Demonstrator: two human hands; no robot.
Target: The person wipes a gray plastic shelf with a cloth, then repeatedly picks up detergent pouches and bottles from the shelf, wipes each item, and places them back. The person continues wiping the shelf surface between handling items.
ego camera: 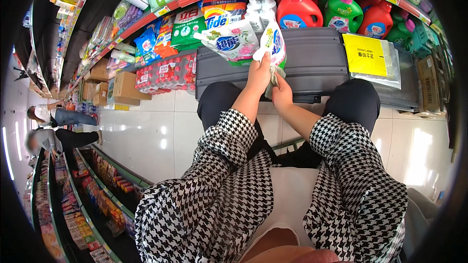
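My left hand (259, 77) grips a white-and-green laundry detergent refill pouch (276, 40) near its white spout cap (258, 55). A pale greyish cloth (275, 76) is pinched in my right hand (282, 91), against the pouch's lower part. Just left of it, a second refill pouch (234, 45) with pink flowers stands tilted on the grey shelf base (310, 53). My fingers hide part of the held pouch's lower end.
Red (297, 7) and green (342, 11) detergent bottles line the shelf behind. Laundry powder bags (188, 27) stand to the left, above shrink-wrapped red-capped bottles (166, 73). A yellow printed packet (367, 54) lies right. Cardboard boxes (128, 87) and two people (58, 140) are farther left.
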